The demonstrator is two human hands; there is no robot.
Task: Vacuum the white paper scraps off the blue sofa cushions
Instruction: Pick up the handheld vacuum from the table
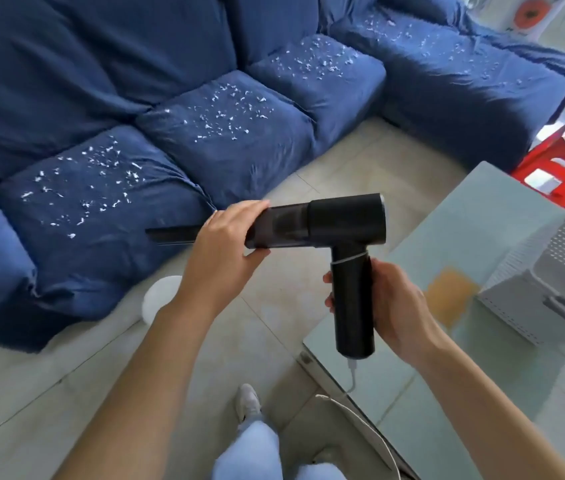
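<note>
Nearest: one knee in pale jeans [257,445] and one grey shoe [249,400] on the tiled floor [66,393]. A white cable [360,407] runs from the base of the handle down across the floor.

Both hands carry one black handheld vacuum [329,220], held level in the air, clear of the sofa. Right hand [392,306] wrapped around the upright handle, fingers curled onto it. Left hand [229,240] clasps the front of the barrel where the crevice nozzle [172,234] joins, thumb under, fingers over. Nozzle points left, its tip over the front edge of the nearest seat cushion [101,209], not touching the fabric as far as can be told.

Right side: one glass-topped table [482,237] with one grey perforated basket [558,271] on it. Beyond it, one red plastic stool [558,168].

Count: four scattered patches of white paper scraps [87,178], one on each of three seat cushions and one on the far corner section [464,64]. None cleared yet, by the look of it.

Risks, as judged: the cable could snag on the table corner or catch the foot as the vacuum reaches leftward. The loose cover may get sucked into the narrow nozzle. Exhaust or a quick sweep could scatter light scraps onto the floor.
</note>
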